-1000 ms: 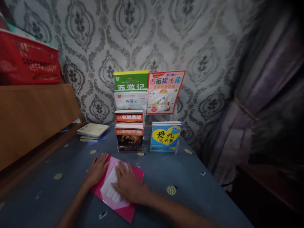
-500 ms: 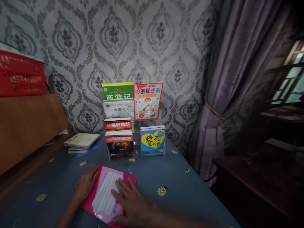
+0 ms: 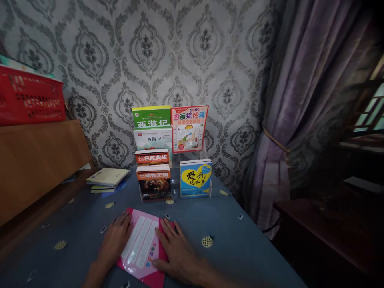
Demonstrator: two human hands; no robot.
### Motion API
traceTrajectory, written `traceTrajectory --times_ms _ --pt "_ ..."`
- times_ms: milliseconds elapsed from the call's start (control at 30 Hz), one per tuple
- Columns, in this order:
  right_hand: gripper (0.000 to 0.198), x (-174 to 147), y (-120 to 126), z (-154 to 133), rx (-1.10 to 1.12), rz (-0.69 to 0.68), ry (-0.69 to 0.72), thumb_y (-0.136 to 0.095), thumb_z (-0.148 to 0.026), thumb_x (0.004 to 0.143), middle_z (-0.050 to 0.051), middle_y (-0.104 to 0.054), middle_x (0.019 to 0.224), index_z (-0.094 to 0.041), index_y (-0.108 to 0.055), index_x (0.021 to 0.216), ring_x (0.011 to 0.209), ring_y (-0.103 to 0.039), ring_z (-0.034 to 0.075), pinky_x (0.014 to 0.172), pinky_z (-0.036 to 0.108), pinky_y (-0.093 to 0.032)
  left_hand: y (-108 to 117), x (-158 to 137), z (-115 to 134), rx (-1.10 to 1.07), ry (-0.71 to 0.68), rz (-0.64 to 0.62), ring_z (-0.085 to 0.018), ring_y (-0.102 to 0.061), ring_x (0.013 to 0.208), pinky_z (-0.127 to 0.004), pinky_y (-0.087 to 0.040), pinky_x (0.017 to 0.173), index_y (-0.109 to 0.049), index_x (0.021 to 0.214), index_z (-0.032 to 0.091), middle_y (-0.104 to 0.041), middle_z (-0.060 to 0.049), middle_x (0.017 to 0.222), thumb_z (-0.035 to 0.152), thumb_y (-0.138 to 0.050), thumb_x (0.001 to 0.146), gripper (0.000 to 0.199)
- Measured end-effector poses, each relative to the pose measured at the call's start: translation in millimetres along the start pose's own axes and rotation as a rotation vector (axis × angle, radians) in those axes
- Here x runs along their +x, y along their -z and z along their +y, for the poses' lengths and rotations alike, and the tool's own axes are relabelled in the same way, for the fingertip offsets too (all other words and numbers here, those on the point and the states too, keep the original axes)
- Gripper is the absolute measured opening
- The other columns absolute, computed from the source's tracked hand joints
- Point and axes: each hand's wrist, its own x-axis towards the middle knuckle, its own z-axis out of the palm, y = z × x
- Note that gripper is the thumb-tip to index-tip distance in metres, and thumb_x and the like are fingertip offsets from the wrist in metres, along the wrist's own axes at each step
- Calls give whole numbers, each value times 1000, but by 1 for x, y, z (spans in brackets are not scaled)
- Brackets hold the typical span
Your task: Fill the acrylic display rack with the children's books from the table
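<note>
A pink book (image 3: 139,244) with printed white panels on its cover lies flat on the blue patterned table (image 3: 228,256). Along its left edge rests my left hand (image 3: 117,236), fingers stretched forward. My right hand (image 3: 177,250) lies over the book's right edge, its fingers spread and the thumb on the cover. Beyond the book stands a clear display rack (image 3: 175,183) of upright books. A lion-cover book (image 3: 155,186) is at its front left, and a blue book with a yellow heart (image 3: 195,180) at its front right.
Higher on the rack are green and white books (image 3: 152,140) and a red-bordered picture book (image 3: 189,130). A stack of books (image 3: 108,178) lies left of it. A red basket (image 3: 33,96) sits on a wooden headboard (image 3: 42,160). A purple curtain (image 3: 288,120) hangs at right.
My right hand has moved from the middle of the pink book's cover to its right edge. My left hand stays at the left edge. The view has shifted slightly.
</note>
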Motion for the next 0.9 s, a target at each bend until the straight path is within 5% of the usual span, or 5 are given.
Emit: traceTrajectory --times_ms 233,400,567,700,900 --pt "90 4 -6 7 -19 -14 15 -44 -70 91 22 -10 163 -11 -27 157 153 -4 34 122 59 -5 -35 -40 15 -136 -324 92 -27 -45 141 -44 -43 112 -44 149 28 -45 -9 154 49 -48 96 57" --pt "87 8 -9 8 -116 -15 -18 -47 -67 92 21 -12 163 -11 -28 156 153 -7 34 122 59 -7 -9 -61 31 -250 -489 -19 -32 -32 147 -57 -28 118 -15 158 30 -31 -12 161 72 -55 82 95" --pt "83 13 -12 10 -182 -4 13 -46 -64 94 21 -16 162 -10 -31 155 152 -12 35 121 61 -13 18 -60 36 -339 -431 -195 -36 -26 149 -64 -22 118 -25 156 29 -29 -13 162 80 -52 75 100" --pt "79 9 -15 17 -233 14 -4 -44 -61 95 20 -18 162 -11 -30 156 152 -15 34 120 63 -15 24 -60 39 -319 -456 -174 -37 -30 148 -63 -24 118 -32 154 27 -39 -14 157 79 -49 77 94" --pt "73 -1 -19 31 -272 62 -3 -41 -60 97 18 -28 160 -14 -36 153 150 -24 32 120 62 -20 27 -66 47 -114 -538 -92 -40 -49 134 -55 -42 107 -50 142 17 -57 -17 142 66 -47 88 74"
